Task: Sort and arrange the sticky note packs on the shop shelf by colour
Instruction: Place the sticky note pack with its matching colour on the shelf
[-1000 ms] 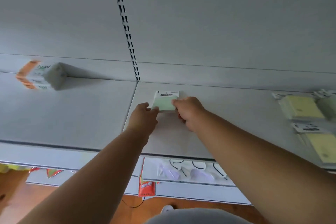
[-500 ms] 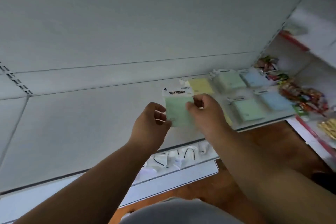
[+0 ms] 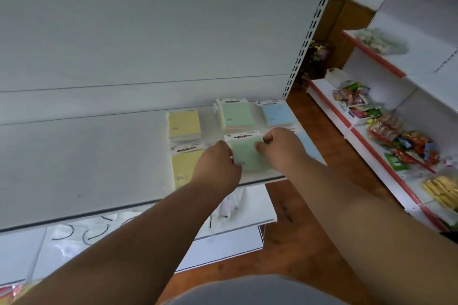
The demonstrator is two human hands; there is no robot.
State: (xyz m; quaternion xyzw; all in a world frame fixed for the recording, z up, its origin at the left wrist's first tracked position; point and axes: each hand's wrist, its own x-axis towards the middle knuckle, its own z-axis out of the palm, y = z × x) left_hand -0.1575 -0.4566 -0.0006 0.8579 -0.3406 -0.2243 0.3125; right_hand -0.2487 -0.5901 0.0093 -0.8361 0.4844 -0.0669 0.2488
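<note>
White shop shelf over wooden floor, both hands, left and right, pinching green sticky note pack.

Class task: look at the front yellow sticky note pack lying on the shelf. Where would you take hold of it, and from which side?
Probably by the two long side edges of the front yellow pack, coming from the shelf's open front. It lies flat, so only its thin edges offer a pinch, and the left hand is nearest.
</note>
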